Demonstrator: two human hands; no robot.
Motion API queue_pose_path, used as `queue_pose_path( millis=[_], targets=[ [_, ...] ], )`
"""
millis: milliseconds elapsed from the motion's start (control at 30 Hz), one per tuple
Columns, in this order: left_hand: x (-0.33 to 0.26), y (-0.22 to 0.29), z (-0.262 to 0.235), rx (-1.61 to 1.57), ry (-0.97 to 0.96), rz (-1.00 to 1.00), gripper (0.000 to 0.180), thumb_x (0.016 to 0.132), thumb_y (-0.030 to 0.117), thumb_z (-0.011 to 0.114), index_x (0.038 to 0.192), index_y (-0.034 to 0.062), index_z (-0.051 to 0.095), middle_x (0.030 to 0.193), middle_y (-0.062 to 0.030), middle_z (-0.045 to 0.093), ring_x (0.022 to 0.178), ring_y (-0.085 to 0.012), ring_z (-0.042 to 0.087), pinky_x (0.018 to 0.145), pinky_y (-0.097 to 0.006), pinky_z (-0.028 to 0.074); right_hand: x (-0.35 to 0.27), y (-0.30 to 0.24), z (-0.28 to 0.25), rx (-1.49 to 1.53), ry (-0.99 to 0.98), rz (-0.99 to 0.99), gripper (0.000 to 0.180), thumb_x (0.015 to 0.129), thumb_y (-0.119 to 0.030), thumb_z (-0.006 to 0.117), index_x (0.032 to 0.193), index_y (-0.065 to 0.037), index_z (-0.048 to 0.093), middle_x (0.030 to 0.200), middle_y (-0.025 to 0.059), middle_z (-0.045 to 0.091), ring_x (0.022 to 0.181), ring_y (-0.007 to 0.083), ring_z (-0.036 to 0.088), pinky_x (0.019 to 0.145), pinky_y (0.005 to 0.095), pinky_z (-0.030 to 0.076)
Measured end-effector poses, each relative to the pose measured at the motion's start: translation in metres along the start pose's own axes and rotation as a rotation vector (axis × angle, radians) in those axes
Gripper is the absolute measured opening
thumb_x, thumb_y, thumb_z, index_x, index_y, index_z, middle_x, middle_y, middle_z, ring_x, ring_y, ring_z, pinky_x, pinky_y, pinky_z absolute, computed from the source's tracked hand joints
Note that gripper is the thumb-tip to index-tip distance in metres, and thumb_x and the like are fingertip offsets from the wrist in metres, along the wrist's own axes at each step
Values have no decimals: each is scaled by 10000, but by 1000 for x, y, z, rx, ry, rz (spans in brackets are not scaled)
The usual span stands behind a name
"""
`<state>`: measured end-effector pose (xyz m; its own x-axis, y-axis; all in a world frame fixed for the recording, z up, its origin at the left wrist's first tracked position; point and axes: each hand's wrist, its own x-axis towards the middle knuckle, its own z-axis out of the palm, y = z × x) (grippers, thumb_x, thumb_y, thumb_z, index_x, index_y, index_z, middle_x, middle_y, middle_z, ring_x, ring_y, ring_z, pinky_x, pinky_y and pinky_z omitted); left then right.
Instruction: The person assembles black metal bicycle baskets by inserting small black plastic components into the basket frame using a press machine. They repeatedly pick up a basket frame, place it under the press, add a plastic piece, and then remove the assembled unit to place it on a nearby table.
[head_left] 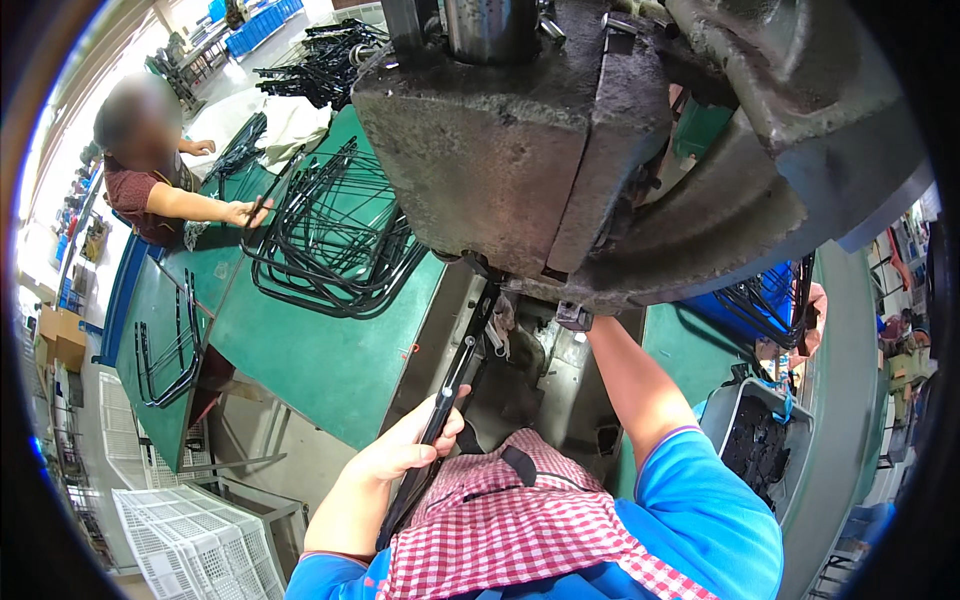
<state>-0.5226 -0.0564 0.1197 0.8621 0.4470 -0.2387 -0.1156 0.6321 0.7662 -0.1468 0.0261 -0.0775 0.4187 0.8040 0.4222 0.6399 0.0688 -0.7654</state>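
Note:
My left hand (pixel 405 445) grips a long black metal bar (pixel 452 385) that slants from my lap up under the big grey press head (pixel 520 140). The bar's upper end reaches the press bed (pixel 520 360) below the head. My right forearm (pixel 630 380) stretches up under the press, and my right hand is hidden behind the machine's lower edge. I wear a blue shirt and a red checked apron (pixel 500 530).
A green worktable (pixel 320 360) to the left holds a stack of black wire frames (pixel 330 230). A second person (pixel 150 170) at its far side touches the frames. White plastic crates (pixel 190 540) stand lower left. A grey bin with black parts (pixel 760 440) sits right.

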Motion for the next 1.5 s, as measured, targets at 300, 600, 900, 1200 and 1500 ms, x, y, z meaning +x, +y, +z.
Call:
queue_pose_path(
  millis=[300, 600, 900, 1200, 1500],
  targets=[
    [-3, 1, -8, 37, -5, -18, 1046, 688, 442, 769, 1444, 0, 196, 917, 15, 401, 773, -81, 396, 684, -233, 363, -41, -66, 0, 138, -31, -15, 293, 848, -138, 668, 1118, -40, 610, 1089, 90, 634, 1002, 225, 579, 875, 362, 455],
    [3, 4, -12, -2, -22, -22, 991, 689, 350, 748, 1441, -3, 208, 897, 12, 410, 744, -73, 401, 678, -220, 369, -31, -149, -21, 536, -153, 101, 287, 846, -77, 691, 1115, -24, 605, 1040, 29, 648, 997, 124, 580, 910, 285, 435],
    [13, -18, -22, -64, 16, -73, 1002, 631, 367, 745, 1435, 38, 245, 880, -2, 376, 704, -95, 370, 661, -236, 340, -23, -209, -24, 684, -53, 254, 155, 810, -118, 732, 887, -19, 641, 770, 9, 647, 730, 113, 603, 699, 285, 498],
    [16, -32, -34, -93, 103, -75, 1031, 536, 346, 786, 1398, 64, 296, 846, -34, 446, 670, -131, 458, 639, -255, 410, -9, -213, -22, 115, -110, -84, 366, 668, -306, 798, 925, -70, 689, 1099, 107, 601, 1059, 314, 520, 903, 454, 406],
    [14, -23, -25, 11, 201, -119, 1019, 541, 380, 769, 1401, 82, 310, 966, -39, 535, 747, -145, 540, 683, -276, 444, -133, -106, -213, -292, 648, 319, 404, 735, -84, 663, 1129, -61, 578, 1156, 132, 540, 1104, 289, 497, 988, 383, 377]
  ],
)
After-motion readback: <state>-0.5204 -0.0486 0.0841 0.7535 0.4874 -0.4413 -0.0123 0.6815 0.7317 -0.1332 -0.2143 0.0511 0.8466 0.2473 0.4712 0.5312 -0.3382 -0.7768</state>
